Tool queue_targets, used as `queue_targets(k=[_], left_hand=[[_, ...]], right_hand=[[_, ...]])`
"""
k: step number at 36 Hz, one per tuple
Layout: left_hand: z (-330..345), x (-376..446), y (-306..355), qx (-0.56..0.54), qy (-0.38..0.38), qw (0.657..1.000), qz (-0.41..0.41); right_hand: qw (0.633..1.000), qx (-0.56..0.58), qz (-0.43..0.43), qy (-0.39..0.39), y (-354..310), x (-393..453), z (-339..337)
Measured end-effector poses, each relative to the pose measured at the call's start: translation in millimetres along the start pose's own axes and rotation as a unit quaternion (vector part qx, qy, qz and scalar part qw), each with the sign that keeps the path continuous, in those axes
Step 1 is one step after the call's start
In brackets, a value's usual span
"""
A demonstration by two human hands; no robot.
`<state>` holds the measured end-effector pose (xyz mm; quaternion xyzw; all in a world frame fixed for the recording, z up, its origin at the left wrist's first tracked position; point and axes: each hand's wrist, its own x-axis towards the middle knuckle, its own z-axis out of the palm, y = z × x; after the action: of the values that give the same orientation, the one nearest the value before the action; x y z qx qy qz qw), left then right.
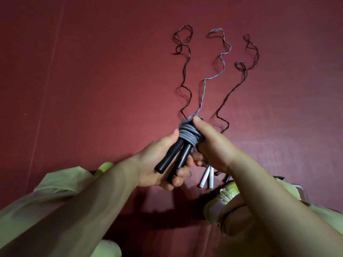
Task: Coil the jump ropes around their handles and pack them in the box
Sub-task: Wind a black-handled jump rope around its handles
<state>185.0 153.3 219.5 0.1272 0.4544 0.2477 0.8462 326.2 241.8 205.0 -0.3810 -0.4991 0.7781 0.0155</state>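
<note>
Meanwhile my left hand (159, 164) held the two black handles (176, 156) together, fingers curled round them, while my right hand (209, 143) pinched the grey rope (189, 135) at the coil's top. Loose rope trailed across the red floor (92, 80). If my pinch slackened, the turns would likely spring off. No box was clearly in view.

Two black handles (176, 158) side by side, grey rope (189, 135) coiled round their tops, its tail trailing away.
</note>
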Motion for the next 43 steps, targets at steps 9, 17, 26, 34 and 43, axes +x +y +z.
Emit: queue_targets(k=[9,17,26,34,43], left_hand=[[-1,12,-9,0.151,0.177,0.972,0.023],[-4,16,-10,0.297,0.311,0.899,0.082],[-12,12,-6,0.439,0.386,0.803,0.116],[-18,9,-5,0.258,0.258,0.922,0.129],[-13,-1,-3,-0.119,-0.131,0.984,0.001]], right_hand=[[0.992,-0.053,0.076,0.083,-1,-2,1],[0.989,-0.072,0.086,0.091,3,0,5],[0.990,-0.062,0.085,0.094,2,0,5],[0.998,0.003,0.036,0.060,4,1,4],[0.986,0.131,-0.067,-0.080,-1,-2,1]])
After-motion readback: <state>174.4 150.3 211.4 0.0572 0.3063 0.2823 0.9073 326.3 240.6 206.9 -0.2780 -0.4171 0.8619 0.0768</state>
